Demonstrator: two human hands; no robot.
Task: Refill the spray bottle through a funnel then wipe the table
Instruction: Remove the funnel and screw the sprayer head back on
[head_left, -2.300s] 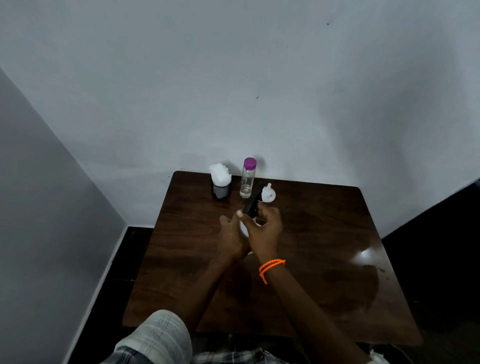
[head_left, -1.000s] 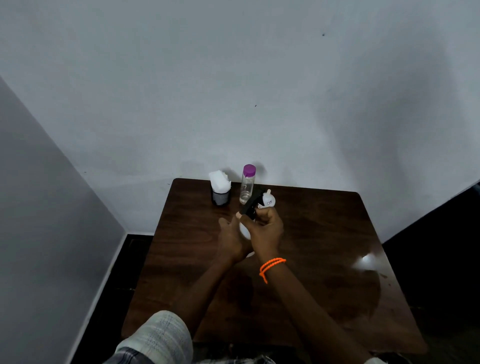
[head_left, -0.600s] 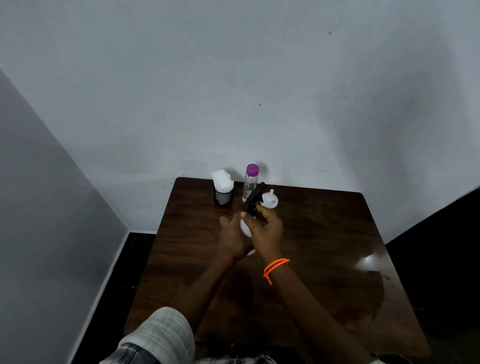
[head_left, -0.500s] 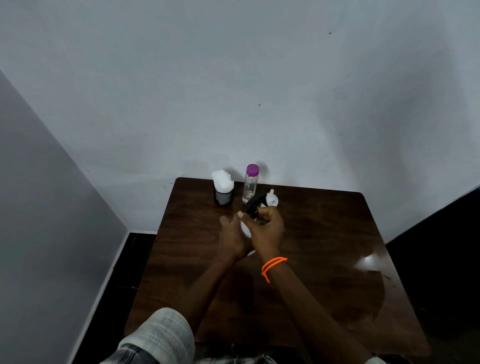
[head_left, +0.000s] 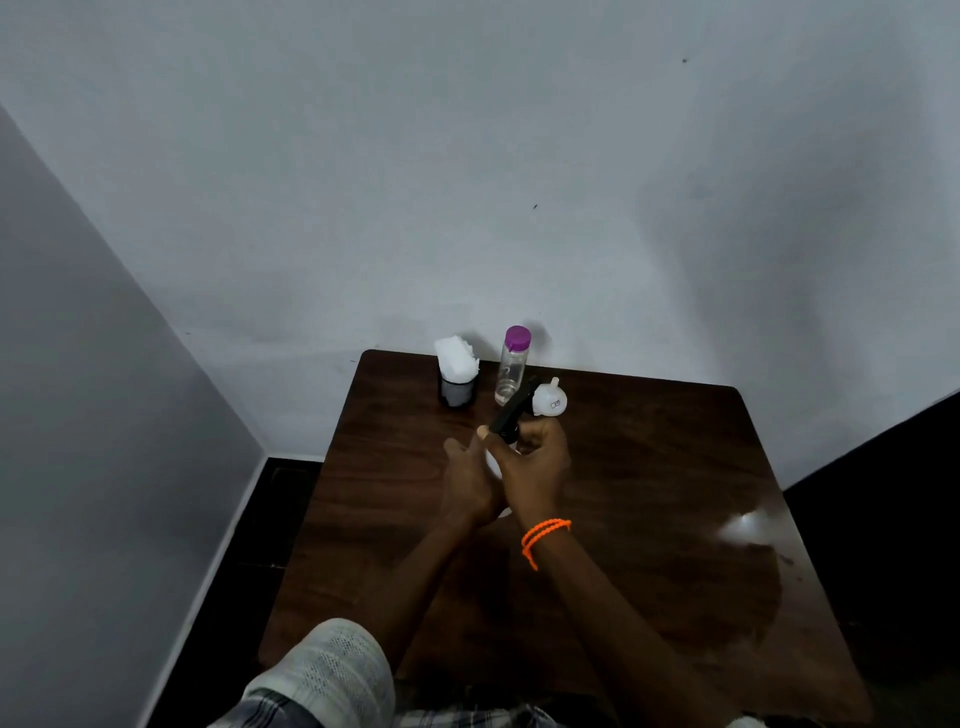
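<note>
- Nearest, the left hand (head_left: 467, 480) is wrapped round the white body of the spray bottle (head_left: 492, 460), which stands near the middle of the tabletop (head_left: 675, 493); most of the bottle is hidden behind both hands.
- The right hand (head_left: 532, 467), with an orange cord at the wrist, is clamped on the black spray head (head_left: 511, 410) at the bottle's neck, thumb and fingers curled round its base.
- Across the last couple of seconds the black head has swung back and forth in angle while the bottle stayed where it is. That reads as the head being twisted loose, so the task is at its opening step: the bottle is not yet open and no funnel is in it.
- Just beyond the hands lies a small white funnel (head_left: 549, 399), spout up, close to the tip of the spray head.
- Beside it stands a clear refill bottle (head_left: 511, 366) with a purple cap on, so it too needs opening.
- Farthest left, a dark holder of white tissues (head_left: 457, 364) waits for the wiping.
- Nothing blocks the reach, but the funnel sits so near the swinging head that it could be knocked.
</note>
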